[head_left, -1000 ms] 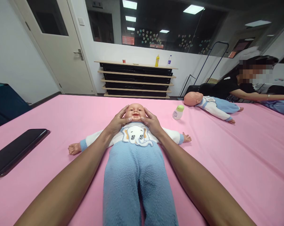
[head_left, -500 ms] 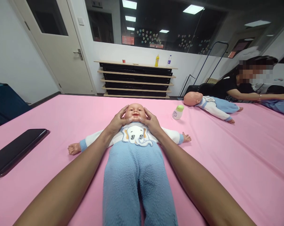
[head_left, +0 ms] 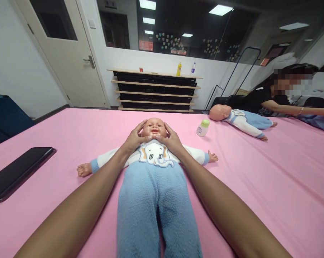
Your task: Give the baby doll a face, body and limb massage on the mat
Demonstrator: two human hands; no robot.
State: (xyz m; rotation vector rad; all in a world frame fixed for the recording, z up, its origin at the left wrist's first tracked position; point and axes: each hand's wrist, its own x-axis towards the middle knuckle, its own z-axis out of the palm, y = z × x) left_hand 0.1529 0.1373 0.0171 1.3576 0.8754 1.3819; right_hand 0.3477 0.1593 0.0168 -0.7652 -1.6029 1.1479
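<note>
A baby doll (head_left: 155,182) in a blue and white outfit with an elephant on the chest lies on its back, face up, arms spread. My left hand (head_left: 136,139) cups one side of its head, fingers along the cheek and thumb at the chin. On the other side, my right hand (head_left: 172,139) holds the head the same way. Both thumbs rest just under the doll's mouth, their tips close together. The fingers partly hide the sides of the head.
A pink-covered table (head_left: 248,193) carries a black phone (head_left: 19,172) at left and a white bottle with a green cap (head_left: 203,128) at right. Beyond the bottle lies a second doll (head_left: 242,120). At far right sits another person (head_left: 261,98), arm stretched over blue cloth.
My thumbs have slid slightly inward along the chin, the right one more. The doll stays in place. The other person's arm has shifted a little.
</note>
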